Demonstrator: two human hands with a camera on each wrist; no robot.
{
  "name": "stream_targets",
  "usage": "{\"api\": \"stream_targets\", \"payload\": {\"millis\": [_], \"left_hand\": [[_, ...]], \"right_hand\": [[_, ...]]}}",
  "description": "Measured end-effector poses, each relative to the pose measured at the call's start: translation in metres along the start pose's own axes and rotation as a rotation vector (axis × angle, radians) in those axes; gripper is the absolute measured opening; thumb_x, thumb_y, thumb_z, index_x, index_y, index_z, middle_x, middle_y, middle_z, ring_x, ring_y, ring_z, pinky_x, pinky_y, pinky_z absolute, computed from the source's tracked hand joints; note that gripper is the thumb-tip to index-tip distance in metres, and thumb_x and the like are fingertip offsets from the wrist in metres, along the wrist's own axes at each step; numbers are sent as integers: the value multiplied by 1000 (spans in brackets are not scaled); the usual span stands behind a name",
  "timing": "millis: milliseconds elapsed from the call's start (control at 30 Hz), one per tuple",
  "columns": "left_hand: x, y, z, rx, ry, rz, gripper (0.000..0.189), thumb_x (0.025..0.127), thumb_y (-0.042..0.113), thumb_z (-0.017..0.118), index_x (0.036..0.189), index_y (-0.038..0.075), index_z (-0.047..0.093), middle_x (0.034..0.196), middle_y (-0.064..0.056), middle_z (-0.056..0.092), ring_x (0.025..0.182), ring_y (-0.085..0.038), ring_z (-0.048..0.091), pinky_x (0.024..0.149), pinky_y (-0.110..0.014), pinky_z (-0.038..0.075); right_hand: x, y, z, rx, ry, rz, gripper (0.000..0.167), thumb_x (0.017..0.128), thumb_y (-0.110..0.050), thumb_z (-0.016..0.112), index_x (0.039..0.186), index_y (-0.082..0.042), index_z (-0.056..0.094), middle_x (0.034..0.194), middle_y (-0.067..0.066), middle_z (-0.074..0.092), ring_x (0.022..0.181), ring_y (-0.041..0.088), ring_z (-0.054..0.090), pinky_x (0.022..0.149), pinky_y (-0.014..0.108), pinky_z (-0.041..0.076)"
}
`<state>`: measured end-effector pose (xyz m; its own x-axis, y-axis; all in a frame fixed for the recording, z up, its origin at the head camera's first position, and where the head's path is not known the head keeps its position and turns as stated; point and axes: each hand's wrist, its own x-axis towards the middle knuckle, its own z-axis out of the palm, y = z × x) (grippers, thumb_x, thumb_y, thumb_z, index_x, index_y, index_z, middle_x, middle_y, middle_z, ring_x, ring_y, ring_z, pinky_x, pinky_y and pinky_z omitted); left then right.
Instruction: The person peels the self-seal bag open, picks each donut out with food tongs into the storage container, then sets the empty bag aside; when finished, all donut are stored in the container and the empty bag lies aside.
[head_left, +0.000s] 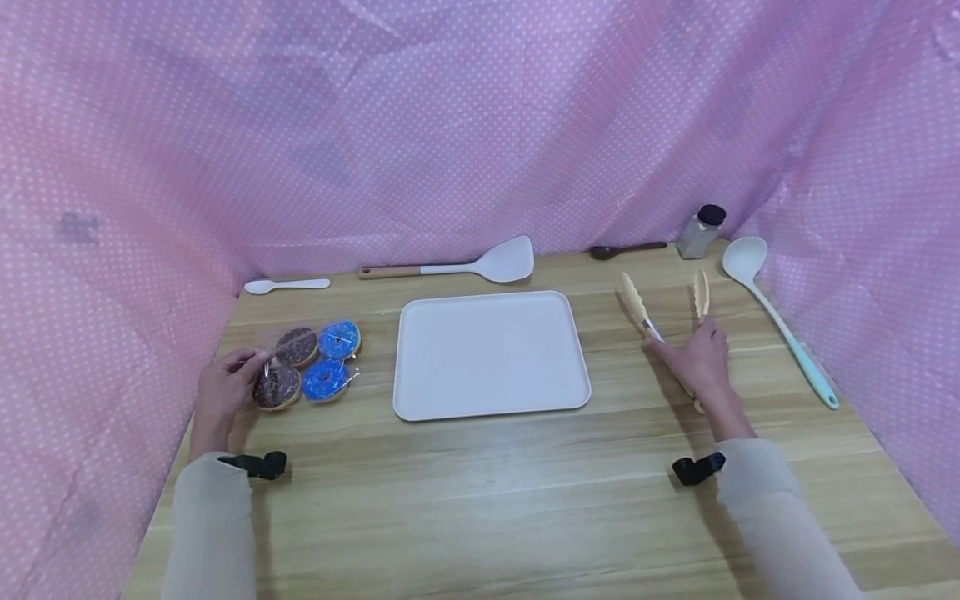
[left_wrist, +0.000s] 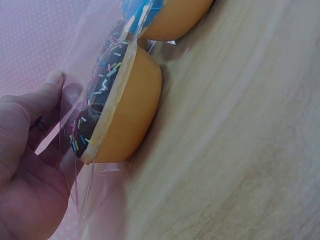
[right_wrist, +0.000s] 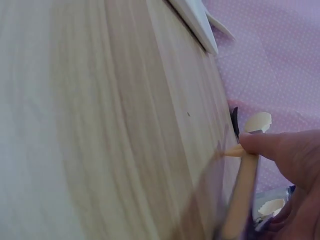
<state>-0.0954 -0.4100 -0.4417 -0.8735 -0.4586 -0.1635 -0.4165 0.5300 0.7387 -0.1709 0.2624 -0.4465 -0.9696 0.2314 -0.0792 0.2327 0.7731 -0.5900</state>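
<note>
At the left of the head view, my left hand (head_left: 222, 390) pinches the edge of a clear plastic bag holding two chocolate doughnuts (head_left: 296, 346) and two blue doughnuts (head_left: 340, 338). The left wrist view shows the thumb and fingers on the clear film (left_wrist: 70, 107) beside a sprinkled chocolate doughnut (left_wrist: 137, 102), which stands tilted there. On the right, my right hand (head_left: 701, 360) grips a pair of tongs (head_left: 634, 298) by its arms, its cream scalloped tips spread apart and pointing away. Seen from the right wrist, the thumb presses one tong arm (right_wrist: 242, 187); the other arm is partly hidden by the hand.
A white tray (head_left: 491, 358) lies mid-table between the hands. Along the back are a white spoon (head_left: 288, 285), a white spatula (head_left: 506, 260), a dark spoon (head_left: 607, 252) and a black-capped jar (head_left: 700, 233). A mint-handled ladle (head_left: 795, 346) lies far right. Pink dotted cloth (head_left: 465, 125) surrounds the table.
</note>
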Motion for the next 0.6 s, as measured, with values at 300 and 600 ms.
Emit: {"api": "stream_targets", "payload": {"millis": [300, 600], "left_hand": [[0, 2, -2, -3, 2, 8, 57, 93, 52, 52, 126, 6, 58, 114, 2, 57, 108, -11, 47, 91, -29, 41], [-2, 3, -2, 19, 27, 40, 53, 94, 47, 55, 124, 3, 60, 100, 17, 58, 94, 4, 45, 85, -22, 40]], "right_hand": [[4, -25, 7, 67, 104, -110, 101, 79, -52, 72, 147, 2, 21, 131, 37, 36, 119, 50, 36, 100, 61, 31], [1, -75, 28, 80, 48, -328, 92, 77, -46, 77, 143, -1, 31, 118, 26, 48, 101, 37, 46, 83, 53, 43]]}}
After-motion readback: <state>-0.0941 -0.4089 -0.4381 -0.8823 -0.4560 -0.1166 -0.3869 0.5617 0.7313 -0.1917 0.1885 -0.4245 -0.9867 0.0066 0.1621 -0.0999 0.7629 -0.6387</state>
